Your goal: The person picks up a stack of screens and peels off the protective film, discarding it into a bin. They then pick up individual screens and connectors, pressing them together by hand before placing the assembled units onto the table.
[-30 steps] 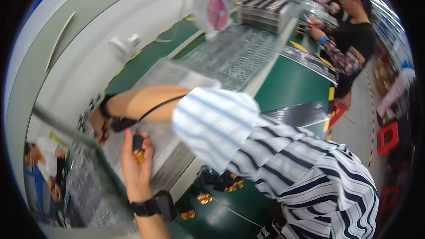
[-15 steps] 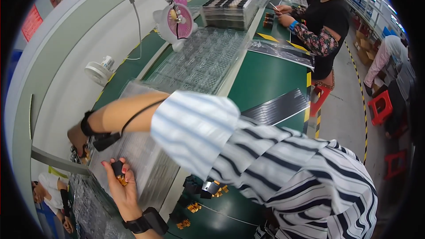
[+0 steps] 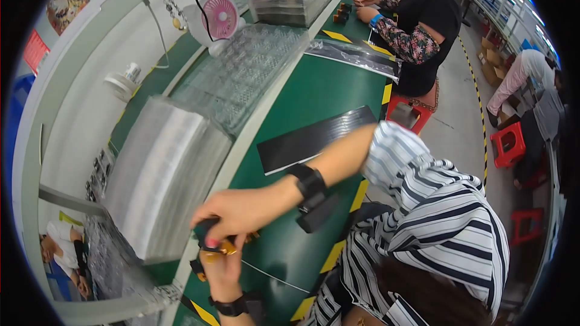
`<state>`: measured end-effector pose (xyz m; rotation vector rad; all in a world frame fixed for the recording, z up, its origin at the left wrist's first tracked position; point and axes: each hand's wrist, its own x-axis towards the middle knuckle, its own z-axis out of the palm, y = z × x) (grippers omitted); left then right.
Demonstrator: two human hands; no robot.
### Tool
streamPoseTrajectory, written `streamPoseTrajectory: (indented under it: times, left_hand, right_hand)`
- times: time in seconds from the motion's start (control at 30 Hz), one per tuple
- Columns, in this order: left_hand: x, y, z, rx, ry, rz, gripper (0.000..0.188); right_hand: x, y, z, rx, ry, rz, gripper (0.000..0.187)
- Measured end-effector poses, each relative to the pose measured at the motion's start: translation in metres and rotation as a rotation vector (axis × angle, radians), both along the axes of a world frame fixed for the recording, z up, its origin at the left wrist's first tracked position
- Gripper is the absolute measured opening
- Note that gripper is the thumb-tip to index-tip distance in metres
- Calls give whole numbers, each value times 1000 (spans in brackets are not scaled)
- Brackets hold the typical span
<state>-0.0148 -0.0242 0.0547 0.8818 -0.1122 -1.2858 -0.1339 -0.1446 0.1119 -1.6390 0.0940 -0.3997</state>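
Observation:
My right hand (image 3: 237, 214) reaches across from the striped sleeve. Its fingers are closed around a small black part with a shiny amber flex strip (image 3: 226, 247). Directly below it, my left hand (image 3: 226, 274) comes up from the lower edge, its fingers gripping the amber end of the same part. Both hands meet over the front edge of the green bench. A second black-and-orange part (image 3: 197, 268) shows just left of my left hand. Straps with black boxes sit on both wrists.
A tall stack of clear plastic trays (image 3: 157, 169) stands left of my hands, with more trays (image 3: 248, 72) behind. A black ribbed sheet (image 3: 314, 139) lies on the green bench (image 3: 326, 93). Beyond are a pink fan (image 3: 220, 17) and a co-worker (image 3: 417, 30) holding something small.
My right hand has swung back from beyond the tray stack to my left hand and now grips the black part with it. The view has shifted.

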Motion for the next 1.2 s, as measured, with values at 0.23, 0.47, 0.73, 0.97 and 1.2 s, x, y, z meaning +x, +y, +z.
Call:
streamPoseTrajectory:
  times: [0.23,0.47,0.73,0.97,1.2]
  left_hand:
    - [-47,18,-36,36,145,-89,55]
    - [-61,31,-54,111,-346,-232,64]
    - [-51,28,-64,277,-1123,-492,101]
    - [-56,37,-38,167,-1089,-472,119]
    - [-51,45,-46,92,-1116,-420,121]
  right_hand:
    - [-57,40,-72,-138,212,-162,37]
    - [-75,47,-95,-436,147,-186,39]
    - [-76,39,-111,-863,83,-152,56]
    - [-72,43,-110,-826,122,-58,53]
    - [-69,44,-112,-786,185,-119,45]
